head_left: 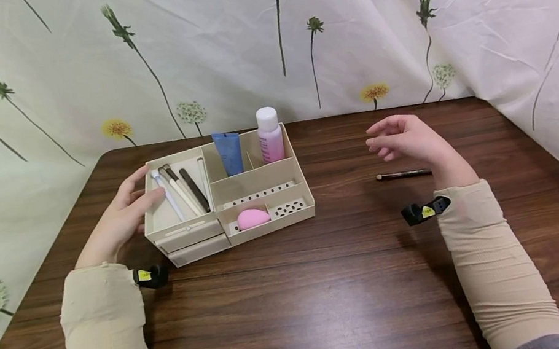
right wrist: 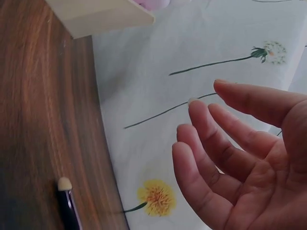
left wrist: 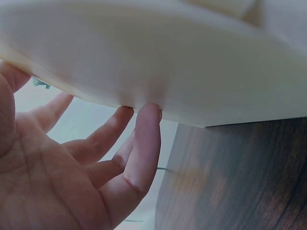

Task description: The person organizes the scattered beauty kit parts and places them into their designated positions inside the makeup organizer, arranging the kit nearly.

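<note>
My left hand (head_left: 122,221) holds the left side of a beige desktop organizer (head_left: 259,187), thumb over the rim and fingers along the outer side wall. In the left wrist view, fingertips meet that pale wall (left wrist: 201,72). Several makeup brushes (head_left: 187,194) lie in its left top tray. A blue tube (head_left: 229,153) and a white-capped bottle of pink liquid (head_left: 269,135) stand in back compartments; a pink makeup sponge (head_left: 253,218) sits in front. My right hand (head_left: 408,142), fingers loosely bent and holding nothing, hovers over a dark makeup brush (right wrist: 68,206) with a pale tip.
A dark wood-grain table (head_left: 314,305) carries everything. Behind and beside it hangs a white cloth (head_left: 233,39) printed with dandelions. Two drawers (head_left: 196,242) face forward under the brush tray. Each wrist wears a small black camera (head_left: 151,277).
</note>
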The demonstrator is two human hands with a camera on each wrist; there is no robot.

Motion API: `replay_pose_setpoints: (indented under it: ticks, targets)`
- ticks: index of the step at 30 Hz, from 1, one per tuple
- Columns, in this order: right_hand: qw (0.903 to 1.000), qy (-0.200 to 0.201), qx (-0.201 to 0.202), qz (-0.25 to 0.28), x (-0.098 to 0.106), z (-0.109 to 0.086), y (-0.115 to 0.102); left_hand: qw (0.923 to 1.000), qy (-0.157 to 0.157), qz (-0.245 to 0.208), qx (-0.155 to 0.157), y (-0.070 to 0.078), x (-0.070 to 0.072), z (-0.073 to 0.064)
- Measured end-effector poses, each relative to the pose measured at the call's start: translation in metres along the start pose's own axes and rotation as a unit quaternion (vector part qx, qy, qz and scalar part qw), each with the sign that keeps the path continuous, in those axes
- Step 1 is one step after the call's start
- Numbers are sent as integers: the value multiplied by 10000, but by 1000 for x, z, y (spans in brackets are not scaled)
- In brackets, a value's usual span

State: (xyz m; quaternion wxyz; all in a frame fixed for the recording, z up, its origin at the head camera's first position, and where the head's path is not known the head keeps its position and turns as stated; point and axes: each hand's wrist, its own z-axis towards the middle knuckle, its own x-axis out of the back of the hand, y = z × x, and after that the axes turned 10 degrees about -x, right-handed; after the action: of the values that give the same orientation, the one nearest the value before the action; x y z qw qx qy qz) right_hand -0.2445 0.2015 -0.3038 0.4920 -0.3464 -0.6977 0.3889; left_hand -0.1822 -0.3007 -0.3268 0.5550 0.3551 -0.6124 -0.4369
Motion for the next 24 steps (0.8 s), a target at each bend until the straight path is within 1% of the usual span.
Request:
replay_pose_setpoints:
  ticks: [5, 10, 12, 18, 21, 24]
  targets:
    - [9989, 23, -197, -436, 1, 5, 6, 10000, 0, 13, 7, 0, 0, 0]
    - [9953, 42, -301, -917, -3, 8, 11, 10000, -4, 48, 1, 0, 0, 0]
    - [9941, 25, -379, -1021, -5, 11, 13, 10000, -11, 59, -10, 0, 0, 0]
    - [9919, -104, -599, -1113, -10, 16, 19, 10000, -22, 71, -21, 0, 0, 0]
    - [9895, -109, -638, -1290, -10, 17, 21, 10000, 4, 96, -3, 0, 0, 0]
    - [9846, -104, -634, -1628, -9, 17, 24, 9999, 11, 101, -2, 0, 0, 1]
